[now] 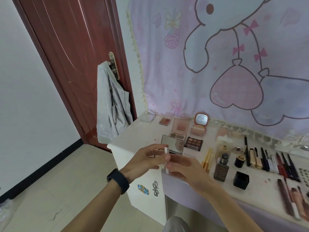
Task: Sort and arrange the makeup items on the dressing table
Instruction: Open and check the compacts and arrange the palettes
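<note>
Both my hands hold a thin white case [166, 158] edge-on above the near left part of the white dressing table [133, 136]. My left hand [147, 160] grips it from the left, my right hand [183, 168] from the right. Behind them lie an open mirrored palette [172, 144], a dark eyeshadow palette [193, 143], a pink blush palette [180, 127] and a small orange palette [165, 121]. To the right stand a foundation bottle [221, 168] and a black cap [241, 180], beside a row of pencils and tubes [274, 161].
A pink compact with a mirror [201, 120] stands at the back against the cartoon wall cloth. A red-brown door [75, 64] with a grey garment [111, 104] on its handle is to the left. Two hair clips [148, 190] stick on the table's side.
</note>
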Tool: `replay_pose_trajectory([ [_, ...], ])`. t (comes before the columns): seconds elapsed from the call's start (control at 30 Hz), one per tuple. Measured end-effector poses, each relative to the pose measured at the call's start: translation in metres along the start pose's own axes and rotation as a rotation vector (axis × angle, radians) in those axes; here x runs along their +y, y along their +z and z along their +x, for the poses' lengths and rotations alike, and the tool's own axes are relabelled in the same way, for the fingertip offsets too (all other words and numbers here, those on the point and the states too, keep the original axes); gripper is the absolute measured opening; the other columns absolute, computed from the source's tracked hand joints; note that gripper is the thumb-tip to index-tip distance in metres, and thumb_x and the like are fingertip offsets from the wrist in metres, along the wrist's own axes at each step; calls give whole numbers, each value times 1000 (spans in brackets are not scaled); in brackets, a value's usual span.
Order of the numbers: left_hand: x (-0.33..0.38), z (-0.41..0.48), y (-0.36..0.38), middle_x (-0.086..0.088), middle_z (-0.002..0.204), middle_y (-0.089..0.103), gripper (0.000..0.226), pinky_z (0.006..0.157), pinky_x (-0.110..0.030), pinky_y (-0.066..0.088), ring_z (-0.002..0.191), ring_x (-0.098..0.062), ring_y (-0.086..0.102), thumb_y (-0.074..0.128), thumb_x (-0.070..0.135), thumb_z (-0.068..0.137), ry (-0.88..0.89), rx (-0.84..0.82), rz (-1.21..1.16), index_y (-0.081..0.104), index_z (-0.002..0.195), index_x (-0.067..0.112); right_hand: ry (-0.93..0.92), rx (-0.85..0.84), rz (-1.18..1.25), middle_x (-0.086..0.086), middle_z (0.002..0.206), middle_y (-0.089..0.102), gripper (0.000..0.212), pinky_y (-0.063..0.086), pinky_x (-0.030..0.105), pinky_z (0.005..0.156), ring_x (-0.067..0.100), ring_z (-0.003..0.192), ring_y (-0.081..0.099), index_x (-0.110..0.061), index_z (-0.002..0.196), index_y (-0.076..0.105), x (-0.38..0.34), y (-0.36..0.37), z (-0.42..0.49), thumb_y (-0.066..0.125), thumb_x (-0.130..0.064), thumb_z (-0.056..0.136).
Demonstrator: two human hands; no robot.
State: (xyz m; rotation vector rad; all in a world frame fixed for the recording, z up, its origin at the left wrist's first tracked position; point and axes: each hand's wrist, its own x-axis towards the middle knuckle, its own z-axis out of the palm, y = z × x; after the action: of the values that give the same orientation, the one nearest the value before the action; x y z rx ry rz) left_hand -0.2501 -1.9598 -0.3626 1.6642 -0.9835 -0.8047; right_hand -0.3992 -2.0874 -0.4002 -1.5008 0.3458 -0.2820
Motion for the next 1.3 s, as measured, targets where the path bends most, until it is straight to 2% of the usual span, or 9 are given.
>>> replay_pose_trajectory([
  [0.13,-1,0,3,11,115,72,42,92,-31,56,108,-9,68,84,42,76,4,49,-66,70,117,43,-120,26,-87,-11,120,73,42,50,33,103,9,116,66,-50,125,65,0,1,-2,75,-41,85],
  [0.3,-5,0,7,1,116,72,48,91,-40,58,110,-20,69,87,32,74,-10,107,-257,72,119,30,-224,162,-237,-25,120,69,50,54,34,98,1,115,64,-62,129,54,10,9,-1,58,-77,81],
  [0.47,-7,4,14,-7,122,70,54,89,-35,58,108,-28,70,88,21,74,-12,111,-442,70,124,13,-314,312,-443,-50,125,46,41,36,5,101,-19,125,45,-63,140,40,17,28,-1,35,-65,99],
  [0.57,-8,4,17,-11,122,70,58,90,-31,57,110,-27,69,87,25,71,-7,100,-521,69,124,8,-323,379,-416,-33,126,57,57,40,6,96,-12,120,52,-35,144,52,21,30,1,28,-61,99],
  [0.63,-10,2,19,-11,122,70,53,90,-28,56,112,-27,68,83,29,73,3,94,-540,71,121,10,-296,435,-322,-12,103,74,64,52,18,79,5,98,66,-20,121,69,19,29,2,27,-63,99],
  [0.77,-16,1,18,-12,127,68,50,91,-28,55,116,-29,66,80,30,79,9,71,-616,70,124,11,-246,468,-327,-35,76,64,37,42,5,66,-10,76,60,-47,87,59,9,27,1,28,-60,101],
  [1.0,-25,5,11,-16,127,67,46,93,-32,55,119,-34,63,78,35,85,-62,-4,-665,69,126,18,-103,359,-161,-1,89,75,53,57,34,77,18,81,68,-32,91,75,12,16,8,32,-63,99],
  [1.1,-29,8,5,-19,128,65,44,89,-32,56,119,-36,63,78,31,84,-114,-36,-732,69,125,15,-6,343,-31,-7,94,78,46,54,30,78,11,85,74,-49,90,76,11,10,11,33,-60,103],
  [1.3,-32,12,-17,-22,129,64,44,86,-34,59,117,-35,64,63,9,88,-159,-41,-766,61,132,3,116,356,268,11,96,78,41,57,32,72,25,84,76,-20,105,75,1,-6,16,62,-55,88],
])
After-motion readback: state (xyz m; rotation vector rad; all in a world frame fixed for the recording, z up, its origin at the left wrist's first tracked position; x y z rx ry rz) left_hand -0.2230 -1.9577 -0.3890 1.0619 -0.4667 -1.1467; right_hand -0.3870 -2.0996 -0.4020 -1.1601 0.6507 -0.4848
